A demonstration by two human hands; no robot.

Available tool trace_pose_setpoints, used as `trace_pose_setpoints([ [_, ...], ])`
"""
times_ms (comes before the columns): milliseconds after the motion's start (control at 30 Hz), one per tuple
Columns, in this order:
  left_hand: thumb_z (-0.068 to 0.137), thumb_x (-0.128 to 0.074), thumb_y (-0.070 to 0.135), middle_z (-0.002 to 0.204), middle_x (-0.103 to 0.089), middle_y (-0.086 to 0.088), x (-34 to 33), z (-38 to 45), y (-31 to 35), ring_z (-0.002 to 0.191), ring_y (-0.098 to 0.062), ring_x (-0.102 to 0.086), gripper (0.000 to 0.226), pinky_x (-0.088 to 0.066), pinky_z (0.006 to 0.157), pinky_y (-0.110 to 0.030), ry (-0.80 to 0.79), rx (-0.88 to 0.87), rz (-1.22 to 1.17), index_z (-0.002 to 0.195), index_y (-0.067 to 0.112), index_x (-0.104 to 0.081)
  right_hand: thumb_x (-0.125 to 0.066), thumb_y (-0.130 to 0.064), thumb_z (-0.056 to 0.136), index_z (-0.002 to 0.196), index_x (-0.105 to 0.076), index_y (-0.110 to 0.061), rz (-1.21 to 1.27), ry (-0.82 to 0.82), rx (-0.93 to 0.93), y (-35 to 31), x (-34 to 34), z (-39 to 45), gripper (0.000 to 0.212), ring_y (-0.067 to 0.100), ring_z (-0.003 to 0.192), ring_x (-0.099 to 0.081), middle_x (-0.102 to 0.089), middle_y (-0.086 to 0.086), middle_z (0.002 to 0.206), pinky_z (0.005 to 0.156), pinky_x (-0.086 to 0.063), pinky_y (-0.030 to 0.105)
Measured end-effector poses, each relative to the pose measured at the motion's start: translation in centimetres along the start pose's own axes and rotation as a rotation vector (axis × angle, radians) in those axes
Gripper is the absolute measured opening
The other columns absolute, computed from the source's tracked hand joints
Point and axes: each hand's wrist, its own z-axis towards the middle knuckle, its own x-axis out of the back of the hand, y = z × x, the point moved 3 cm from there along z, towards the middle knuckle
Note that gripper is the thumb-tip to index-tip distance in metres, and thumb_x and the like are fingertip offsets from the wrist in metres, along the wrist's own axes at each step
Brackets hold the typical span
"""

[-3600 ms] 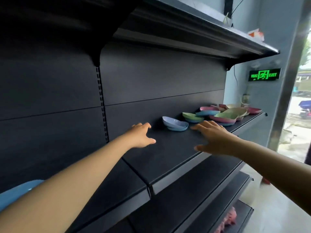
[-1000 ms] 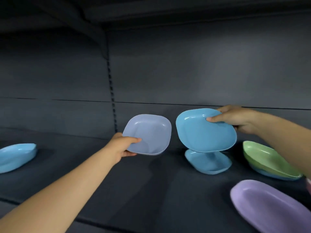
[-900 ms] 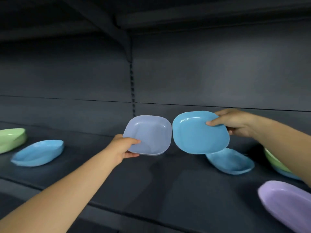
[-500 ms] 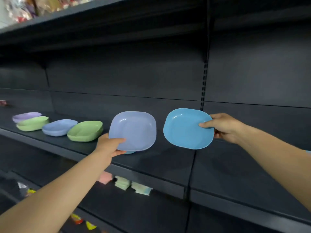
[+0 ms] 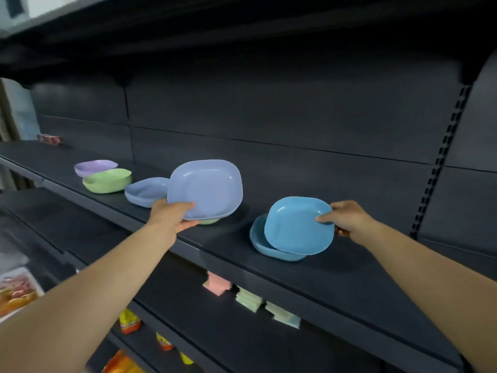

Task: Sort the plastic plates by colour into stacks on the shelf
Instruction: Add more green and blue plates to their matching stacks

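My left hand (image 5: 172, 218) grips the near rim of a periwinkle plate (image 5: 207, 188), held tilted above a green plate (image 5: 209, 221) that is mostly hidden under it. My right hand (image 5: 347, 218) pinches the right rim of a bright blue plate (image 5: 295, 226), held tilted just over a blue stack (image 5: 259, 244) on the dark shelf (image 5: 336, 275). Further left along the shelf sit a periwinkle stack (image 5: 144, 192), a green stack (image 5: 107, 180) and a lilac plate (image 5: 94, 166).
An upper shelf (image 5: 188, 25) overhangs the work level. The lower shelf (image 5: 228, 335) carries pink and pale green packs (image 5: 250, 298) and orange snack packets (image 5: 129, 323). A slotted upright (image 5: 441, 157) runs down the back panel at right.
The view has swung left along the shelf. Both hands have carried their plates leftward; the bright blue plate now hangs over a blue stack and the periwinkle plate is beside the periwinkle stack.
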Motion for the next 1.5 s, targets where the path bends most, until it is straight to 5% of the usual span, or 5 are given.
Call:
trace_pose_setpoints([
  [367, 0.085, -0.064, 0.000, 0.116, -0.061, -0.009, -1.7, 9.5, 1.0, 0.097, -0.023, -0.060, 0.030, -0.052, 0.061, -0.029, -0.190, 0.031, 0.180, 0.112, 0.008, -0.054, -0.080, -0.040, 0.070, 0.098, -0.063, -0.024, -0.381, 0.015, 0.156, -3.0, -4.4, 3.4, 0.036, 0.008, 0.077, -0.057, -0.058, -0.003, 0.087, 0.063, -0.042, 0.019],
  [600, 0.085, -0.065, 0.002, 0.113, -0.065, -0.008, -2.1, 12.0, 1.2, 0.097, -0.023, -0.064, 0.033, -0.055, 0.051, -0.024, -0.298, 0.010, 0.209, 0.116, 0.009, -0.059, -0.074, -0.048, 0.061, 0.128, -0.049, -0.021, 0.193, -0.206, 0.236, -9.6, -11.2, 3.7, 0.076, 0.013, 0.101, -0.064, -0.067, 0.001, 0.109, 0.085, -0.050, 0.028],
  [833, 0.085, -0.065, 0.008, 0.093, -0.067, 0.000, 2.0, 15.7, 2.7, 0.089, -0.020, -0.063, 0.016, -0.054, 0.074, -0.030, -0.267, -0.164, 0.272, 0.089, 0.023, -0.062, -0.059, -0.004, 0.089, 0.115, -0.056, -0.023, 0.542, -0.009, 0.303, -15.4, -22.0, 5.2, 0.032, 0.012, 0.097, -0.064, -0.066, -0.004, 0.107, 0.080, -0.052, 0.027],
  [1100, 0.084, -0.064, 0.019, 0.102, -0.064, -0.010, 11.8, 28.1, 4.3, 0.091, -0.029, -0.059, 0.019, -0.045, 0.071, -0.035, -0.096, -0.145, 0.516, 0.100, 0.011, -0.060, -0.055, -0.004, 0.087, 0.145, -0.030, -0.026, 0.440, 0.115, 0.192, -20.9, -37.7, 10.6, 0.066, 0.021, 0.117, -0.053, -0.049, 0.000, 0.135, 0.096, -0.045, 0.031],
  [1500, 0.085, -0.044, -0.009, 0.130, -0.049, 0.014, 14.1, 32.8, -0.2, 0.109, -0.006, -0.051, 0.076, -0.041, 0.082, -0.020, -0.562, -0.019, 0.469, 0.146, 0.032, -0.027, -0.045, -0.001, 0.089, 0.145, -0.031, -0.025, 0.079, 0.217, 0.044, -17.6, -42.9, 12.9, 0.062, 0.016, 0.128, -0.042, -0.036, -0.005, 0.143, 0.089, -0.034, 0.020],
])
